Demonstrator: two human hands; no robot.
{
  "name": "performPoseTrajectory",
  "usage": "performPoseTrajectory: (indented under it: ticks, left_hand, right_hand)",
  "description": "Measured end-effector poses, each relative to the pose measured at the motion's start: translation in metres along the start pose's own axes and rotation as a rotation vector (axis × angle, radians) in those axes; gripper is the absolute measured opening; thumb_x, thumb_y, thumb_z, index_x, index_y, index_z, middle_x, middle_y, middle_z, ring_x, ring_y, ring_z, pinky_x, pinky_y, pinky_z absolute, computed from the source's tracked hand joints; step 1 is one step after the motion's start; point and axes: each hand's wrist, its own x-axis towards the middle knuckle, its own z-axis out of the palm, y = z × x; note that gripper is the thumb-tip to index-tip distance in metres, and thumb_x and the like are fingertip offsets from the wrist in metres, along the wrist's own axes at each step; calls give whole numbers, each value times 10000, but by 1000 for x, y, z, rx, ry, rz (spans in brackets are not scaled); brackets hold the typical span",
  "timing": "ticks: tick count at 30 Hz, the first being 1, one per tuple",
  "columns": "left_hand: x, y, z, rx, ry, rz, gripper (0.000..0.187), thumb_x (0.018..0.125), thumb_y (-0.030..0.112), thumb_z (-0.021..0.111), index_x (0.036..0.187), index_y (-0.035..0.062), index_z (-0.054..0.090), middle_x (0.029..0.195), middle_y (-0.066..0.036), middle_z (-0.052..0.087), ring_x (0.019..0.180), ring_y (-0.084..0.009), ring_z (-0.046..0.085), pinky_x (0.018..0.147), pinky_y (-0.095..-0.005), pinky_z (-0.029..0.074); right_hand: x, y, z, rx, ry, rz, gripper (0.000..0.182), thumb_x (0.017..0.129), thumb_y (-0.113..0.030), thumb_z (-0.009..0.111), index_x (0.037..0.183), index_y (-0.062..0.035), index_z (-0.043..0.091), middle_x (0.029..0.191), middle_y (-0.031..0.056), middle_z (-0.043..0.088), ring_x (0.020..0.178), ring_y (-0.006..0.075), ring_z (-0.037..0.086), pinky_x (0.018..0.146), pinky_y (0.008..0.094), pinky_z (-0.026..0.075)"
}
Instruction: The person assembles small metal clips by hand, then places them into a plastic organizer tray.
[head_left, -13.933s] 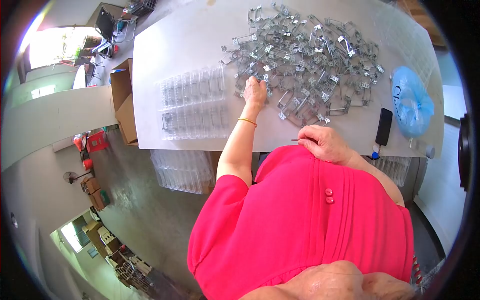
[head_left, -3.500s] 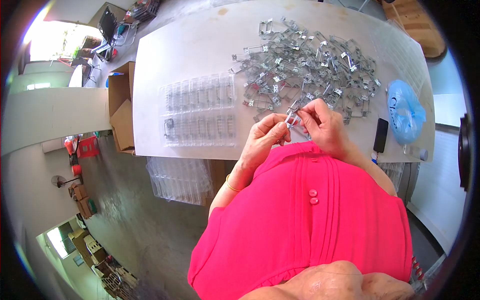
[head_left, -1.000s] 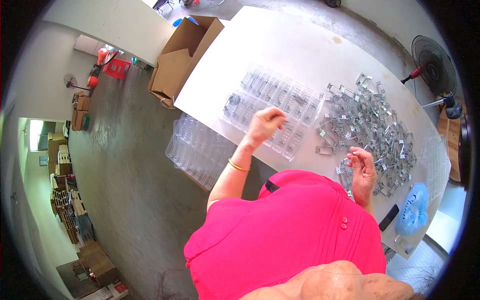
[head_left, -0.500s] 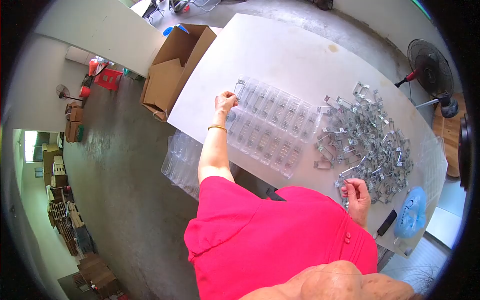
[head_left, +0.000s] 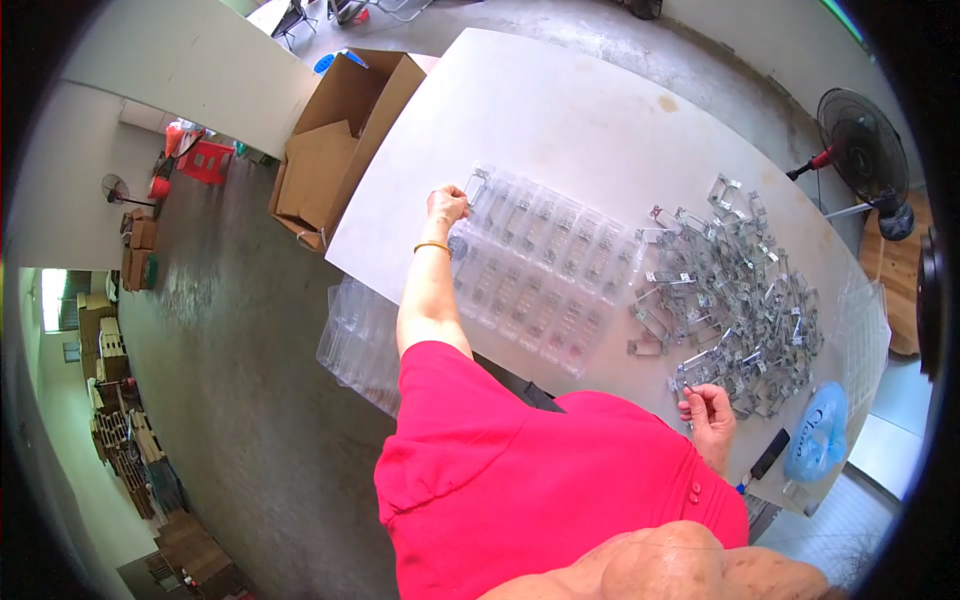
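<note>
My left hand (head_left: 449, 204) is closed in a pinch on a thin metal bracket (head_left: 477, 187), at the far left end of a clear plastic tray (head_left: 600, 283). The tray has two rows of narrow compartments, several with metal brackets lying in them. By the near edge of a heap of loose metal brackets (head_left: 735, 300), my right hand (head_left: 711, 418) has thumb and fingers pressed together on a small metal bracket (head_left: 684, 385), mostly hidden by the fingers.
Right of the heap lie a blue plastic bag (head_left: 822, 432), a black flat object (head_left: 769, 454) and more clear trays (head_left: 862, 345). Stacked clear trays (head_left: 355, 345) sit below the table's left edge. An open cardboard box (head_left: 318, 180) stands beyond it; a fan (head_left: 862, 150) is at right.
The view has shifted slightly. My left hand stays at the tray's left end, with the bracket now lower over the compartment. My right hand remains beside the heap.
</note>
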Motion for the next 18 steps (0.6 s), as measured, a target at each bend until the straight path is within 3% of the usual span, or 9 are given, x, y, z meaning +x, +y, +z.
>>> performPoseTrajectory:
  ticks: [10,18]
  left_hand:
    - [10,2,10,45,-53,24,68,856,40,660,888,18,716,718,-91,724,582,-141,693,559,-279,579]
    - [10,-2,13,64,-38,24,100,833,7,621,882,11,707,717,-137,730,608,-193,729,621,-320,598]
  right_hand:
    - [1,2,6,32,-8,17,76,1012,-120,611,1049,-54,617,930,1,641,811,76,621,704,231,513]
    - [-1,4,8,35,3,46,63,997,-118,638,1007,-58,623,884,-10,625,785,64,607,694,230,505]
